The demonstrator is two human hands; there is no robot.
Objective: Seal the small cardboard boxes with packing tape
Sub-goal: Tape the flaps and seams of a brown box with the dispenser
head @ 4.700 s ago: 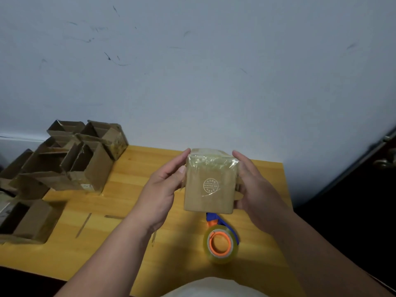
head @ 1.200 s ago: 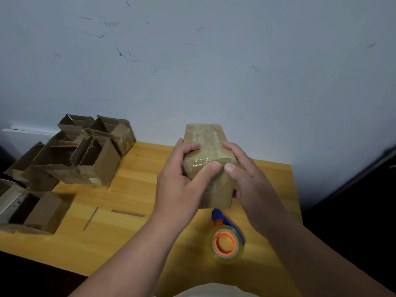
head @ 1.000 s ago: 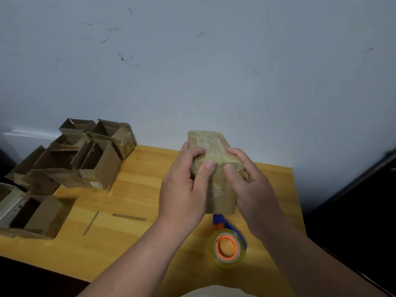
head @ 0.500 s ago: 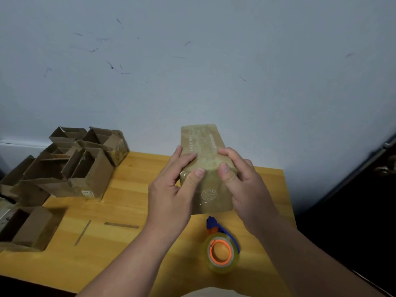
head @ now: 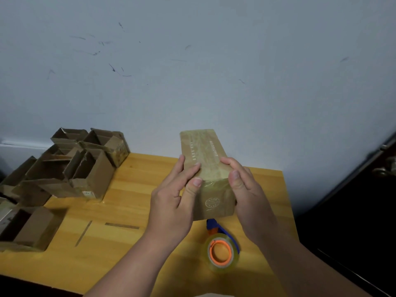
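The small cardboard box [head: 211,181] is held up above the wooden counter [head: 120,243], its long axis running away from the person toward the wall, the stamped end face turned toward the camera. Both hands flank its near end. The left hand [head: 173,202] curls round the left side with its thumb pressed along the taped top edge; the right hand [head: 246,194] curls round the right side, thumb likewise on that edge. Glossy tape covers the top face and folds over the near corner, so the work in hand looks like smoothing tape down there, and the next press would run along the long axis or down the end face.

Directly below the box, just nearer the person, the packing tape roll [head: 221,252] with its orange core and blue dispenser lies on the counter, about equally near either hand, perhaps slightly toward the right. Well apart to the left sits a cluster of open cardboard boxes [head: 83,166], flaps up, seemingly awaiting sealing. Nothing stands between the hands and the tape roll
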